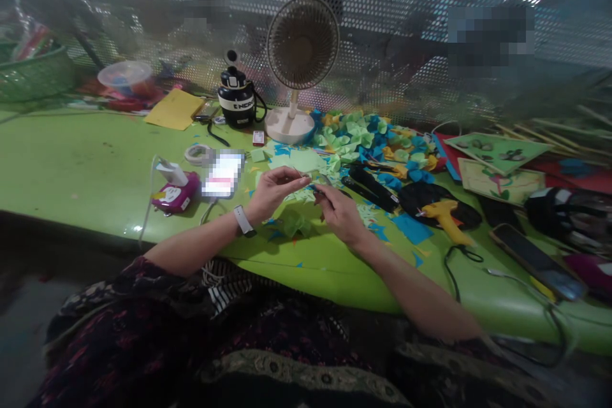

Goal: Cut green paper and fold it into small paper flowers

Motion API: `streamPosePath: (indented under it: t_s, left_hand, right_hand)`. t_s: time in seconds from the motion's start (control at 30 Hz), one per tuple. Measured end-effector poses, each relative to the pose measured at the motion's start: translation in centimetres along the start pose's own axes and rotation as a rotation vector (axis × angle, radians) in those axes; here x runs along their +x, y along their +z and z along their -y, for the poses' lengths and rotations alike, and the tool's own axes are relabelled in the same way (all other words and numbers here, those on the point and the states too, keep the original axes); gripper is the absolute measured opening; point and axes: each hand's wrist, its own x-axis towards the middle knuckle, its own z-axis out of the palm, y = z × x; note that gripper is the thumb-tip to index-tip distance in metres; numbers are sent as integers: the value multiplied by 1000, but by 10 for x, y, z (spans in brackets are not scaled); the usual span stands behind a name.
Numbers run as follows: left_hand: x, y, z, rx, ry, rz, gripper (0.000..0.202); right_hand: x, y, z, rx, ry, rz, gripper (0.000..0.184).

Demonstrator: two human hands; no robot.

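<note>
My left hand, with a grey-banded watch on the wrist, is raised over the table's middle. Its thumb and forefinger pinch together, and I cannot make out what is between them. My right hand is closed on a small dark tool, mostly hidden by the fingers. The fingertips of both hands nearly meet. Beneath and behind them lie light green paper sheets and many cut scraps. A folded green paper piece rests on the table just below the hands.
A white fan and black bottle stand behind, beside a heap of paper flowers. At right lie a black stapler-like tool, yellow glue gun and phone. At left are a lit phone and purple device.
</note>
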Motion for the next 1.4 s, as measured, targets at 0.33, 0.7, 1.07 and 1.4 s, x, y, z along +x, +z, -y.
streamPosePath:
  t_s: [0.33, 0.7, 1.07, 1.4]
  left_hand:
    - [3, -2, 0, -4, -17, 35, 27]
    - [0, -1, -1, 37, 7, 35, 28]
    - [2, -2, 0, 7, -27, 55, 28]
    - [0, -4, 2, 26, -45, 137, 25]
  right_hand:
    - [4, -9, 4, 71, 50, 48, 33]
    - [2, -8, 9, 82, 105, 31, 32]
    - [2, -10, 10, 73, 83, 55, 30]
    - [3, -10, 8, 161, 91, 63, 30]
